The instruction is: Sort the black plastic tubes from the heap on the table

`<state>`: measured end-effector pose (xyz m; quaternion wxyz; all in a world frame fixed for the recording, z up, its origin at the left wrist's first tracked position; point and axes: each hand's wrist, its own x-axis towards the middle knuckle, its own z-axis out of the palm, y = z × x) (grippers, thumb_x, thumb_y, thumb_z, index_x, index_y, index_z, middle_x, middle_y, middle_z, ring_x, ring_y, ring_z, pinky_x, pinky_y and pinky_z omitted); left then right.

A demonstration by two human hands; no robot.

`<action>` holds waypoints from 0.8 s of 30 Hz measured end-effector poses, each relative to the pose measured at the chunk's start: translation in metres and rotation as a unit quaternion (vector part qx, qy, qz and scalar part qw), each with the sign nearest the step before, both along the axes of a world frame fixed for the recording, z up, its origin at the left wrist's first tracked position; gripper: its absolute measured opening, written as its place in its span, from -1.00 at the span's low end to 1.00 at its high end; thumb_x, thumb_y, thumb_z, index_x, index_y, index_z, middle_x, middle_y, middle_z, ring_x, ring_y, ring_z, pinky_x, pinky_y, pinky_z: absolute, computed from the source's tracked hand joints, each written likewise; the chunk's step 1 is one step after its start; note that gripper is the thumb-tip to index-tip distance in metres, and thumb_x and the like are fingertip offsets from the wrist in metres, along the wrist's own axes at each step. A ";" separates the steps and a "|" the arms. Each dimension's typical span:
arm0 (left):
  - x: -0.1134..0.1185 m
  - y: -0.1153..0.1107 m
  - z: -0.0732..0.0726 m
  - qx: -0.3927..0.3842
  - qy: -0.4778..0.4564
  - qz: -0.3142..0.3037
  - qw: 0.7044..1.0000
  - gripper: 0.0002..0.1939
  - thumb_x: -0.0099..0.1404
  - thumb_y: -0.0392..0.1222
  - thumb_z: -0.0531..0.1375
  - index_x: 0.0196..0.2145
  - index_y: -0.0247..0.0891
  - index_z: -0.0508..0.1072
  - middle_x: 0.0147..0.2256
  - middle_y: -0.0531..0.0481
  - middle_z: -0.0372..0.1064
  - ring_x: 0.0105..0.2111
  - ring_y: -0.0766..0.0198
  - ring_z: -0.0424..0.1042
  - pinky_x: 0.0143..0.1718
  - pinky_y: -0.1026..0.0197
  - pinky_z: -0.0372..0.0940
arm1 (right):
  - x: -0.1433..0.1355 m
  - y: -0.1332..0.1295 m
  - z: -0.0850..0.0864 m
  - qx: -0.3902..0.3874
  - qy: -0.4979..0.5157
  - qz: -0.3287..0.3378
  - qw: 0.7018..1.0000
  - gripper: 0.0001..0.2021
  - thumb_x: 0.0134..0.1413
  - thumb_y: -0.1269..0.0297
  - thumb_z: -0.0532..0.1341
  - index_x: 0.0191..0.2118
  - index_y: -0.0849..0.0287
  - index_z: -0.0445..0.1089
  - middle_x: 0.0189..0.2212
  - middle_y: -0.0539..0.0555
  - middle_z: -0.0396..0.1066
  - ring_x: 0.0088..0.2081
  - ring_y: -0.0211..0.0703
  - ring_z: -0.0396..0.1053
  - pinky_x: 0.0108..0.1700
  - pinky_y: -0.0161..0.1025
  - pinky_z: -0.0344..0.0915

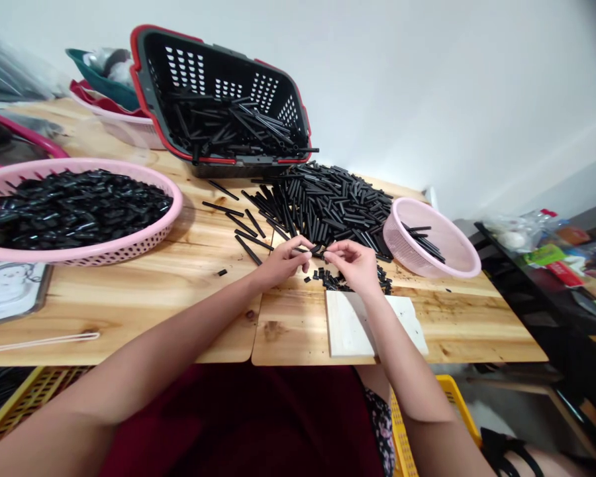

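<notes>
My left hand [285, 262] is closed round a thin black stick [302, 250], which points toward my right hand. The fingers of my right hand [353, 262] pinch a small black piece at the stick's right end; its exact shape is too small to tell. Just beyond both hands rises a large pile of black sticks [338, 202], with several loose ones spread to the left. Short black pieces [335, 278] lie scattered below my hands, partly covered by my right hand. Under my right wrist rests a pale wooden board [345, 324].
A black basket with a red rim [179, 149] leans at the back, holding more black sticks. To the left stands a pink basket [104, 255] full of shiny black pieces. A smaller pink basket [461, 255] at right holds a few sticks. The table's front edge [288, 361] is near my body.
</notes>
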<state>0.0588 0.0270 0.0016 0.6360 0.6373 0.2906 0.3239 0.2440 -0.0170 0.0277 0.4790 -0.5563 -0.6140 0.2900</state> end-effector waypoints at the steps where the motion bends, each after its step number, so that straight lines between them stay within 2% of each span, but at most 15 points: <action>1: 0.000 0.000 0.001 -0.002 0.003 0.002 1.000 -0.59 0.24 0.05 0.14 -0.09 -0.29 0.23 -0.53 0.12 0.31 -0.67 0.63 0.02 -0.62 0.51 -0.07 | -0.001 -0.002 0.000 0.025 -0.026 -0.009 0.999 -0.68 -0.06 0.09 0.33 -0.34 0.30 0.45 -0.38 0.12 0.42 -0.38 -0.31 0.38 -0.32 -0.40 0.35; 5: -0.001 -0.002 0.004 0.001 -0.007 0.004 1.000 -0.60 0.24 0.03 0.14 -0.10 -0.29 0.23 -0.53 0.12 0.29 -0.67 0.62 0.04 -0.63 0.51 -0.07 | -0.001 -0.006 0.000 0.097 -0.128 0.002 0.987 -0.75 0.09 0.14 0.24 -0.33 0.27 0.46 -0.32 0.12 0.41 -0.32 -0.31 0.37 -0.28 -0.40 0.34; 9: 0.000 -0.002 0.002 0.013 -0.010 -0.001 1.000 -0.59 0.25 0.05 0.14 -0.09 -0.29 0.23 -0.53 0.12 0.29 -0.66 0.61 0.06 -0.62 0.51 -0.05 | 0.004 -0.004 -0.002 0.072 -0.156 0.054 0.984 -0.79 0.12 0.21 0.21 -0.27 0.27 0.46 -0.32 0.10 0.41 -0.31 -0.32 0.37 -0.29 -0.43 0.31; 11: 0.000 -0.002 0.001 0.022 -0.001 -0.007 1.000 -0.59 0.25 0.05 0.14 -0.10 -0.30 0.23 -0.52 0.11 0.30 -0.65 0.62 0.07 -0.60 0.52 -0.03 | 0.006 -0.002 -0.004 0.045 -0.136 0.065 0.988 -0.79 0.10 0.22 0.23 -0.26 0.28 0.46 -0.32 0.09 0.42 -0.32 -0.33 0.38 -0.27 -0.43 0.31; 15: 0.000 -0.002 0.002 0.034 0.011 -0.014 0.999 -0.59 0.25 0.06 0.13 -0.10 -0.31 0.24 -0.51 0.10 0.31 -0.65 0.63 0.07 -0.59 0.53 -0.02 | 0.005 0.001 -0.006 0.002 -0.059 0.049 0.997 -0.74 0.01 0.18 0.29 -0.28 0.32 0.45 -0.37 0.10 0.42 -0.36 -0.32 0.38 -0.33 -0.44 0.30; 24: 0.001 -0.001 -0.002 -0.003 -0.027 -0.050 0.998 -0.54 0.24 0.11 0.14 -0.08 -0.30 0.21 -0.50 0.08 0.33 -0.68 0.64 0.03 -0.65 0.53 -0.09 | -0.003 0.001 -0.004 0.009 0.017 0.032 0.999 -0.70 -0.04 0.15 0.34 -0.27 0.31 0.42 -0.41 0.09 0.41 -0.39 -0.32 0.39 -0.35 -0.44 0.32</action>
